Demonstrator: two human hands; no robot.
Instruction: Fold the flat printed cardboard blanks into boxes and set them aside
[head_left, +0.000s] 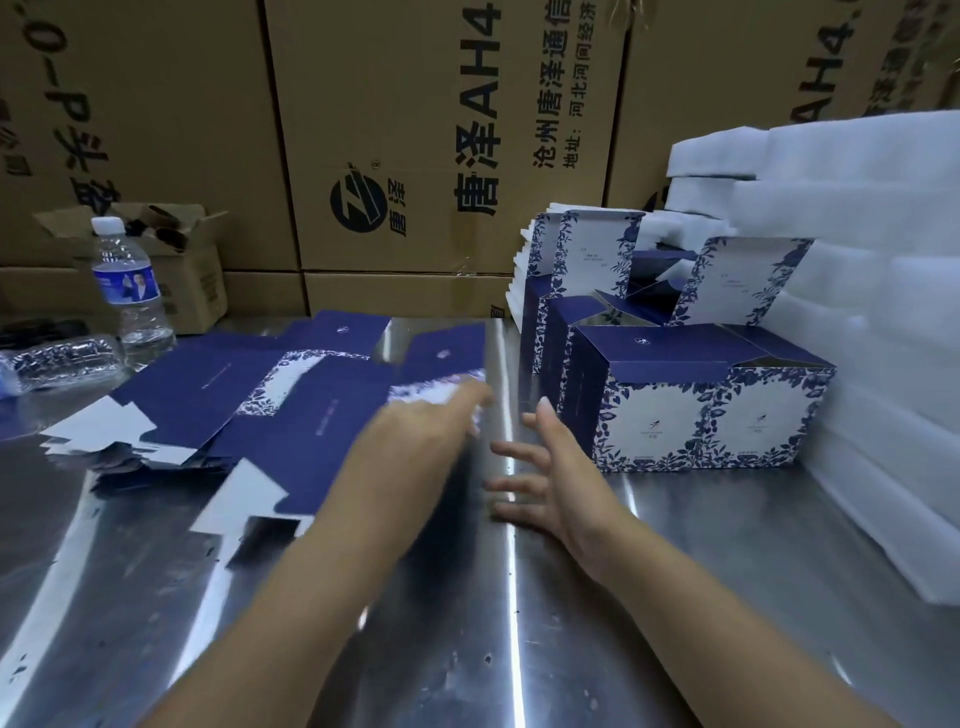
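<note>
Right hand spreads wide, holding nothing, over the steel surface just beside the folded boxes — left hand, blurred, reaches the edge of the flat blanks; whether it grips cannot be told.

Head cam; fwd + down; close over table

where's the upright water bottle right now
Head view, far left of the metal table: the upright water bottle stands before the small open carton, beside a lying bottle.
</note>
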